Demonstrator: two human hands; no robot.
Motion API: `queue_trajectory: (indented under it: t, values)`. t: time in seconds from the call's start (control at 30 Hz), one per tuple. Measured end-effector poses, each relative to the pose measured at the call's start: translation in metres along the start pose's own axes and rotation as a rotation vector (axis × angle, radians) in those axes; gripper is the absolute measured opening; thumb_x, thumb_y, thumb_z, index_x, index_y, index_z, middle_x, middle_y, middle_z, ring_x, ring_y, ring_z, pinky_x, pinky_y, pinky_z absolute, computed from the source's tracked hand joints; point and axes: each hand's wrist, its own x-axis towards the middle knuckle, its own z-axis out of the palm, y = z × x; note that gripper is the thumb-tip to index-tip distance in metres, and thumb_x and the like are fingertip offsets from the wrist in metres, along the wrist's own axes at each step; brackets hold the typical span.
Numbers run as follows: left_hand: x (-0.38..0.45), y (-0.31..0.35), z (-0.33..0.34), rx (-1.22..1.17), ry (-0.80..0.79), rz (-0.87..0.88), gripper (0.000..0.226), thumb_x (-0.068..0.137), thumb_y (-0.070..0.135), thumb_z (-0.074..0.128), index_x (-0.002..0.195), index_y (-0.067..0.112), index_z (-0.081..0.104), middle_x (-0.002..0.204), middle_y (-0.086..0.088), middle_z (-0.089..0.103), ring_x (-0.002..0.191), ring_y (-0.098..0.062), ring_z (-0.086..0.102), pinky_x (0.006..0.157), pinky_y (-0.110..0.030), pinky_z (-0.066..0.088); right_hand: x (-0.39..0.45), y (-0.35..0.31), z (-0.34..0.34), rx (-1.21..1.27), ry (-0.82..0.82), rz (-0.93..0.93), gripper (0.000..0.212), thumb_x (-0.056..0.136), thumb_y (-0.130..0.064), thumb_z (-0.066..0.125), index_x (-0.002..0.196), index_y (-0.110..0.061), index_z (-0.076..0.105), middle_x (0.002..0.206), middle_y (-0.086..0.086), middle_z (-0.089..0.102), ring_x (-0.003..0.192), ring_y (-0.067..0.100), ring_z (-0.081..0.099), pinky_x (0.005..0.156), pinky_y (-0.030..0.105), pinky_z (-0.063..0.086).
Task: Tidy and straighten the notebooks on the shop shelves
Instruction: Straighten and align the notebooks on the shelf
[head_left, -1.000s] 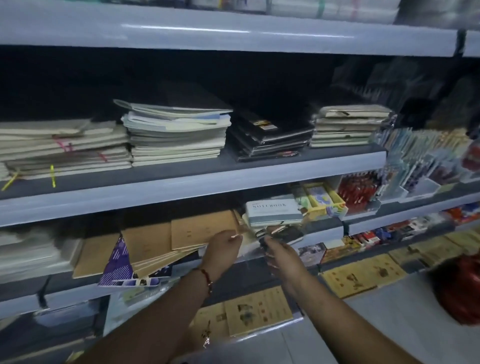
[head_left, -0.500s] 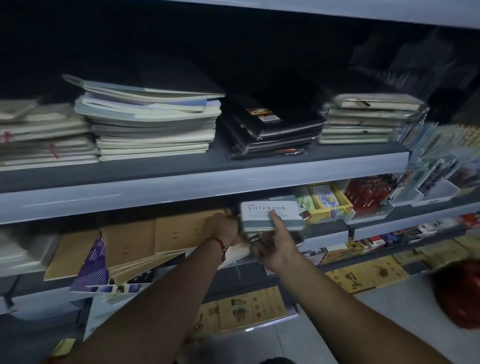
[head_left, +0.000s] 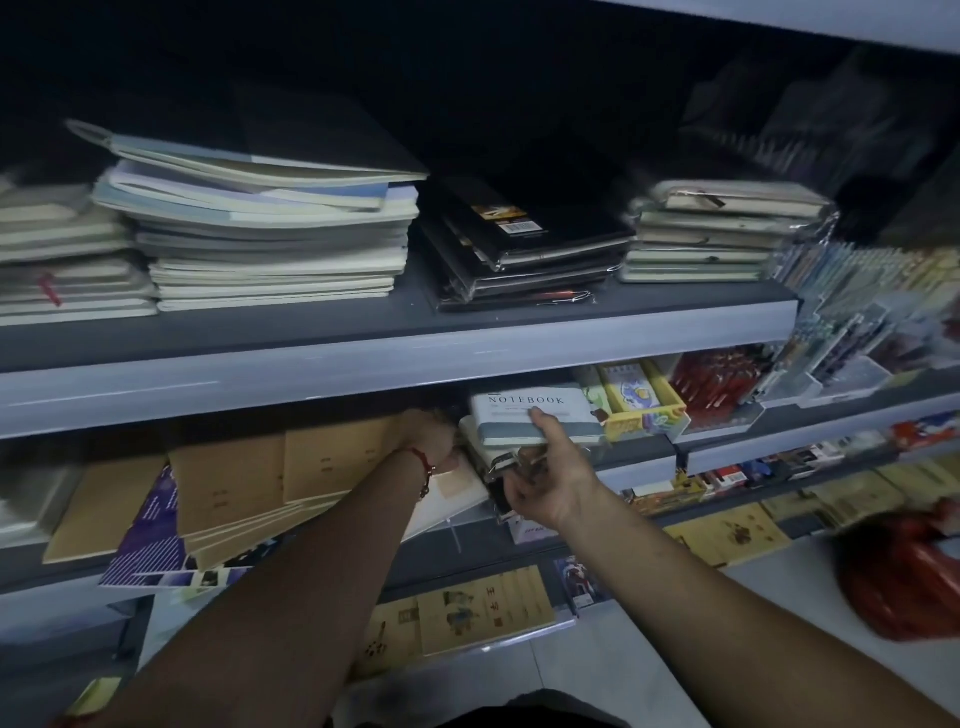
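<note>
A: How far along is the tidying, as best one can judge?

B: Early-to-mid, prob. On the middle shelf (head_left: 644, 457) the person's right hand (head_left: 556, 483) is at the small stack of notebks. Thumb lies on the cover of the grey-white book marked NOTEBOOK (head_left: 535, 415), the other fingers curl under the stack's front edge, so it's clamped on that little pile (head_left: 498, 457).

A: And the left hand?

B: The left hand (head_left: 428, 436), red thread at the wrist, reaches into the gap just left of that pile, against the kraft-brown notebks (head_left: 332, 462). Fingers are hidden behind the knuckles and it's dark in there; can't tell if they're apart or closed on sthg.

A: What looks done?

B: Not much. The NOTEBOOK one sits roughly square on top of its pile. On the upper shelf (head_left: 395, 358), the cream stack at far right (head_left: 722, 234) is fairly even.

A: What's left?

B: Plenty, by the look of it. The brown ones are fanned out and tilted, overhanging the shelf lip, w/ a purple striped book (head_left: 150, 540) sticking out below them. Up top, the big pale stack (head_left: 270, 234) is splayed, top cover askew, and the black wrapped ones (head_left: 524, 249) are slid off-line. Lower shelves too blurred to judge.
</note>
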Motion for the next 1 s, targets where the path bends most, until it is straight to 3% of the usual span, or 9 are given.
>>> queue_trajectory:
  t: [0.07, 0.1, 0.2, 0.33, 0.4, 0.57, 0.67, 0.8, 1.0]
  values:
    - [-0.006, 0.004, -0.001, -0.038, -0.012, -0.024, 0.006, 0.095, 0.006, 0.055, 0.094, 0.009, 0.061, 0.100, -0.015, 0.068, 0.077, -0.025, 0.068, 0.055, -0.026, 0.056, 0.000, 0.002, -0.001, -0.013, 0.001, -0.009, 0.047, 0.072, -0.049, 0.083, 0.082, -0.011, 0.057, 0.084, 0.005, 0.058, 0.095, 0.026, 0.061, 0.077, 0.034, 0.052]
    - [-0.009, 0.005, 0.000, -0.094, 0.012, -0.031, 0.008, 0.094, 0.000, 0.055, 0.097, 0.005, 0.061, 0.093, -0.017, 0.068, 0.069, -0.026, 0.067, 0.048, -0.025, 0.053, 0.000, 0.003, -0.001, -0.018, -0.001, -0.012, 0.046, 0.072, -0.049, 0.083, 0.082, -0.011, 0.058, 0.083, 0.005, 0.058, 0.095, 0.026, 0.060, 0.079, 0.034, 0.052]
    - [-0.024, 0.005, 0.005, -0.217, 0.121, -0.061, 0.016, 0.088, -0.013, 0.056, 0.080, 0.001, 0.054, 0.066, -0.017, 0.059, 0.047, -0.025, 0.058, 0.035, -0.021, 0.043, 0.000, 0.006, -0.001, -0.026, -0.007, -0.023, 0.047, 0.071, -0.049, 0.084, 0.086, -0.013, 0.059, 0.081, 0.003, 0.057, 0.094, 0.024, 0.059, 0.089, 0.034, 0.051]
    - [-0.046, -0.004, -0.003, -0.176, 0.065, -0.049, 0.011, 0.088, -0.005, 0.062, 0.079, -0.003, 0.058, 0.068, -0.019, 0.060, 0.038, -0.019, 0.053, 0.036, -0.019, 0.043, -0.004, 0.008, -0.002, -0.017, -0.014, -0.034, 0.047, 0.073, -0.047, 0.083, 0.096, -0.011, 0.061, 0.085, 0.004, 0.057, 0.096, 0.024, 0.061, 0.083, 0.034, 0.053]
    - [-0.061, -0.011, -0.010, -0.146, 0.048, -0.036, 0.013, 0.091, 0.002, 0.064, 0.080, -0.002, 0.058, 0.073, -0.019, 0.066, 0.043, -0.019, 0.058, 0.038, -0.019, 0.043, -0.007, 0.009, -0.002, -0.008, -0.017, -0.043, 0.044, 0.077, -0.045, 0.081, 0.094, -0.011, 0.061, 0.083, 0.005, 0.057, 0.096, 0.025, 0.061, 0.080, 0.034, 0.053]
    - [-0.089, -0.020, -0.023, -0.105, 0.033, 0.000, 0.014, 0.094, 0.009, 0.060, 0.081, 0.006, 0.057, 0.070, -0.009, 0.066, 0.049, -0.015, 0.059, 0.039, -0.018, 0.038, -0.010, 0.019, 0.003, 0.015, -0.016, -0.067, 0.049, 0.079, -0.043, 0.081, 0.111, -0.012, 0.060, 0.102, 0.009, 0.059, 0.108, 0.026, 0.063, 0.089, 0.037, 0.054]
    - [-0.102, -0.021, -0.025, -0.077, 0.036, 0.029, 0.013, 0.093, 0.008, 0.059, 0.079, 0.006, 0.059, 0.065, -0.007, 0.062, 0.048, -0.014, 0.056, 0.041, -0.019, 0.039, -0.015, 0.020, 0.006, 0.001, 0.004, -0.068, 0.047, 0.079, -0.043, 0.081, 0.105, -0.011, 0.059, 0.100, 0.010, 0.060, 0.103, 0.026, 0.064, 0.079, 0.036, 0.056]
    - [-0.121, -0.022, -0.038, -0.079, 0.031, 0.077, 0.015, 0.092, 0.009, 0.057, 0.076, 0.007, 0.058, 0.064, -0.007, 0.057, 0.051, -0.014, 0.049, 0.045, -0.021, 0.038, -0.019, 0.009, 0.003, 0.024, 0.015, -0.049, 0.043, 0.081, -0.041, 0.080, 0.101, -0.009, 0.059, 0.108, 0.010, 0.061, 0.113, 0.027, 0.064, 0.091, 0.039, 0.055]
    - [-0.154, -0.028, -0.071, -0.086, -0.013, 0.123, 0.020, 0.093, 0.014, 0.054, 0.074, 0.013, 0.051, 0.062, -0.004, 0.049, 0.051, -0.013, 0.045, 0.047, -0.024, 0.037, -0.009, 0.008, 0.003, 0.006, 0.021, -0.083, 0.059, 0.080, -0.040, 0.081, 0.125, -0.010, 0.057, 0.109, 0.010, 0.064, 0.109, 0.028, 0.066, 0.092, 0.044, 0.057]
